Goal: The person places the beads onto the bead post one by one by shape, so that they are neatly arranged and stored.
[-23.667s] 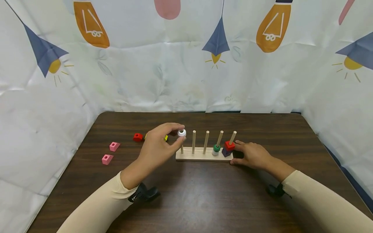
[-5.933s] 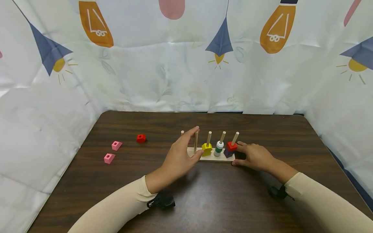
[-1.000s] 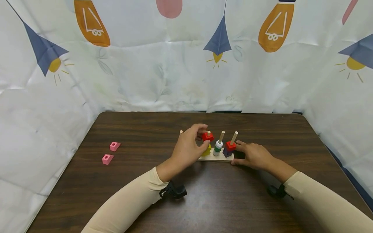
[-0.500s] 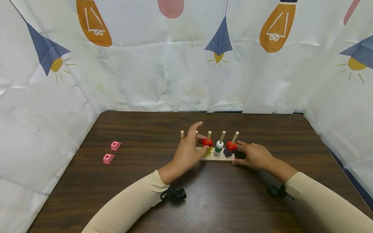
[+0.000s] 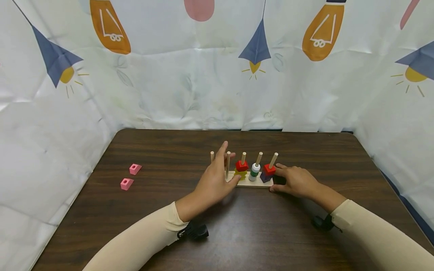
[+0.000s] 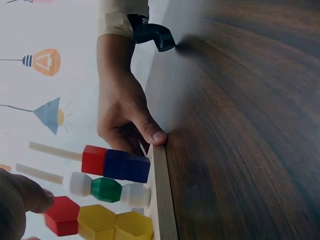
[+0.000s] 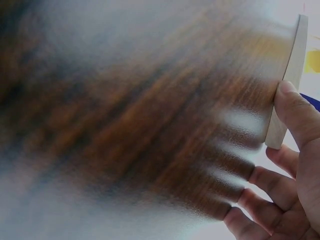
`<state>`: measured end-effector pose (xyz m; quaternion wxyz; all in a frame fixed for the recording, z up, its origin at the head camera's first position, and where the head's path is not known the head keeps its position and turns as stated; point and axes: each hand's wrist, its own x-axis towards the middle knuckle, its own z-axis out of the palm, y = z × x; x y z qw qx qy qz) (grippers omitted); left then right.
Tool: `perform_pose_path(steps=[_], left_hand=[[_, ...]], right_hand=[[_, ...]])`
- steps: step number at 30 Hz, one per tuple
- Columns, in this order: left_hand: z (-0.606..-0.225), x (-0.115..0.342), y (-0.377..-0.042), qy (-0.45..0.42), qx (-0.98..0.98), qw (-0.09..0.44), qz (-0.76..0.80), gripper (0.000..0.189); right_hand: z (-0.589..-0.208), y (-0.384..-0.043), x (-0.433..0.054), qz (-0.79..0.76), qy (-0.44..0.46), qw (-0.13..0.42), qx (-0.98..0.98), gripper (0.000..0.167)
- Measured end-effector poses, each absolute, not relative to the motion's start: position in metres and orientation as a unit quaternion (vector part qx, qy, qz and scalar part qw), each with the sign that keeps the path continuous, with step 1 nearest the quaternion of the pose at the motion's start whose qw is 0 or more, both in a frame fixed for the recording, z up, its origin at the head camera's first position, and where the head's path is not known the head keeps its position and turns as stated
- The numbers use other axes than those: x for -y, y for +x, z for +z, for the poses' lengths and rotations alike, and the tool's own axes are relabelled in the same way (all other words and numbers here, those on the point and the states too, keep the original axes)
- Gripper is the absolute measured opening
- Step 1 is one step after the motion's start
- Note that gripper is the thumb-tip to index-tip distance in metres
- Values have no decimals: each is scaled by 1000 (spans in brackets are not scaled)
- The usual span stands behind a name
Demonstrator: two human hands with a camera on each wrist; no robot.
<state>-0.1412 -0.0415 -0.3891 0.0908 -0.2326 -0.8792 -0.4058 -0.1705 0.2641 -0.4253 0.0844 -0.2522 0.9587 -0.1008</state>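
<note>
My left hand [image 5: 211, 180] is open beside a wooden peg rack [image 5: 246, 183], fingers spread. Its thumb overlaps the edge of the middle stack in the head view. That stack has a red hexagonal bead [image 6: 62, 216] on top of two yellow ones [image 6: 96, 222]. My right hand [image 5: 296, 180] grips the rack's right end, thumb at the front edge [image 7: 295, 100] and fingers behind. On the rightmost peg, a red square bead [image 5: 269, 169] tops dark blue ones [image 6: 126, 166]. The peg beside it carries a green bead [image 6: 106, 190] between two white ones.
Two pink beads [image 5: 135, 169] with holes lie apart on the left of the dark wooden table [image 5: 257, 226]. Two bare pegs [image 5: 228, 160] stand at the rack's left. A printed white curtain [image 5: 217, 94] surrounds the table's back and sides.
Earlier white and yellow beads joined the pegs. Over the last second the red bead slid down its peg onto the yellow ones; my left hand let go and drew back left. Right hand stayed.
</note>
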Motion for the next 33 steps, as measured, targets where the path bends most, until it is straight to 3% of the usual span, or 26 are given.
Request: perform_pose_path(steps=[9,17,22,33], left_hand=[[-378,68,-127,-257,874,99,-400,94],[-377,106,-123,-284,873,151,-366,66],[-374,137,-124,-246,908,151,-305,46],[-386,215,-138,-156,940,202,-225,35]], right_hand=[[-424,-171,-264,-100,-252,87,-958,75],[-424,-170,-264,-98,-248,90,-960,77],[-423,-169,-263,-99,-244,95,-960,78],[-422,-169,-262,-100,-248,91,-959,76]])
